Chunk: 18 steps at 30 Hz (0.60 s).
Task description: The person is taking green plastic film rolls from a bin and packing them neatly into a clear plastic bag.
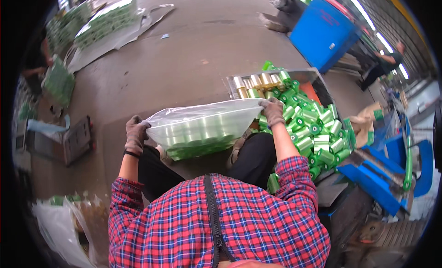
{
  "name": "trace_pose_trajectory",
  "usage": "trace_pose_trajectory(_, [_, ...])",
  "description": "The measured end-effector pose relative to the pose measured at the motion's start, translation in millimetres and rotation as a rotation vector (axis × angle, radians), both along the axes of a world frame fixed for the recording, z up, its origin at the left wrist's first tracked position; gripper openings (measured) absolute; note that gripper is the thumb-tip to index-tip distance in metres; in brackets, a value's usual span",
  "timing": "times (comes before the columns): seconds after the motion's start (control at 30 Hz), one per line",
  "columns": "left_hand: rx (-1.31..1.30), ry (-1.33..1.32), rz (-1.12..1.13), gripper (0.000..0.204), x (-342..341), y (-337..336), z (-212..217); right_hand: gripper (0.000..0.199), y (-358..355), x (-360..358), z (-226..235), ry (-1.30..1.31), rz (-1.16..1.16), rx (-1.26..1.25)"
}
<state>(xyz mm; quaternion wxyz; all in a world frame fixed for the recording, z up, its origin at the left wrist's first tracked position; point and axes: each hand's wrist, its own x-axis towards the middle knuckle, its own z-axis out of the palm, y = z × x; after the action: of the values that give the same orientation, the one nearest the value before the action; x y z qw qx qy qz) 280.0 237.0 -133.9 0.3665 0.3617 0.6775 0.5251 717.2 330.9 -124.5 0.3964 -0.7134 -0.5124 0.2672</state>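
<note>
A clear plastic bag filled with rows of green rolls hangs between my two gloved hands, above the floor and in front of my knees. My left hand is closed on the bag's upper left corner. At the upper right corner, my right hand pinches the plastic. The bag's top edge is stretched between them. Just right of my right hand lies a heap of loose green rolls in a wide bin. Several gold-coloured rolls stand along the bin's far side.
A blue cabinet stands beyond the bin. Blue metal parts are at the right. At far left are stacked bagged rolls, a person's arm and a dark scale-like platform. Another plastic bag sits at lower left. A person stands far right.
</note>
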Motion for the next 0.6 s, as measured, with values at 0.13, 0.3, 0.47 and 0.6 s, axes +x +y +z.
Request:
trace_pose_trajectory(0.13, [0.05,0.044,0.01,0.015,-20.3,-7.0,35.1,0.026,-16.0,-21.5,-3.7,-0.078,-0.072,0.205])
trace_pose_trajectory(0.3, [0.546,0.461,-0.467,0.009,74.4,-1.4,103.6,0.022,-39.6,-116.3,28.1,-0.345,0.651,0.505])
trace_pose_trajectory(0.47, [-0.108,1.042,-1.203,0.036,61.3,94.6,-37.5,0.041,21.1,-100.0,50.8,-0.698,1.189,-0.406])
trace_pose_trajectory(0.6, [-0.527,1.263,-1.104,0.076,25.3,78.5,22.3,0.047,48.4,-57.7,52.0,-1.158,0.822,-0.34])
